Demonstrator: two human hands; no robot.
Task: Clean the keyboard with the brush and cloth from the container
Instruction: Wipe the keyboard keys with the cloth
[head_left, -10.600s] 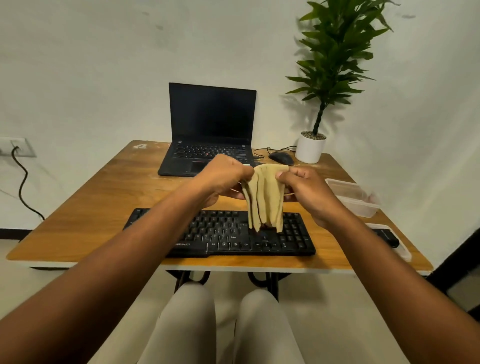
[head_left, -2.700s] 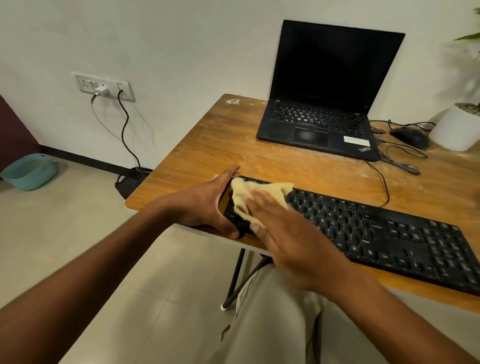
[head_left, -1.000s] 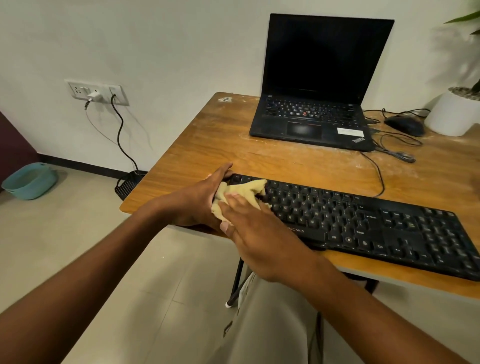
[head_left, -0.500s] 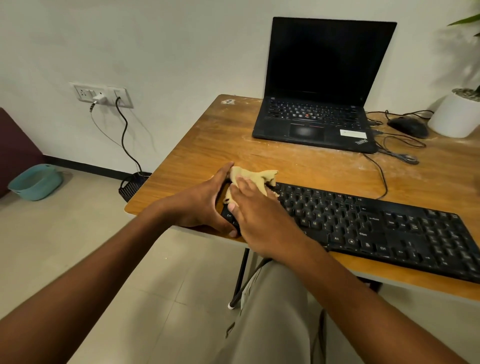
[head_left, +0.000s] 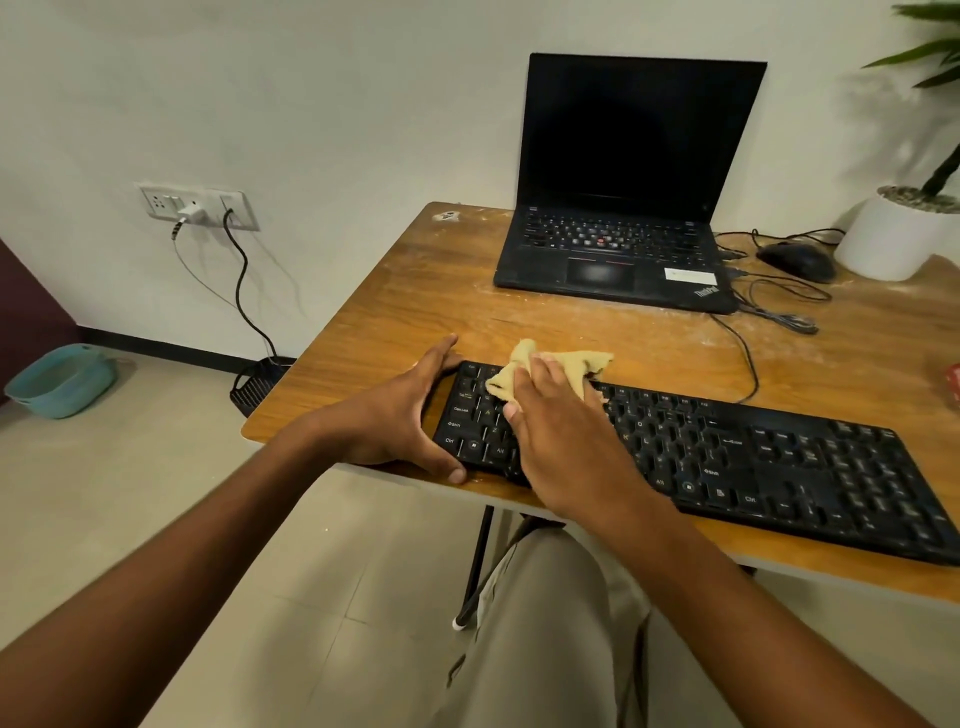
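Yellow crumpled cloth (head_left: 550, 366) under flat right-hand fingers (head_left: 545, 384); left fingers (head_left: 441, 358) brace keyboard (head_left: 727, 457).

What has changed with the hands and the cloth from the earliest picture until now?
The cloth was held up above the keyboard by both hands; now the right hand presses it flat on the keys at the keyboard's left end. The left hand let go and now braces that end. The keyboard and laptop stayed on the table.

plant (head_left: 930, 57) cropped, cloth (head_left: 566, 366) partly covered
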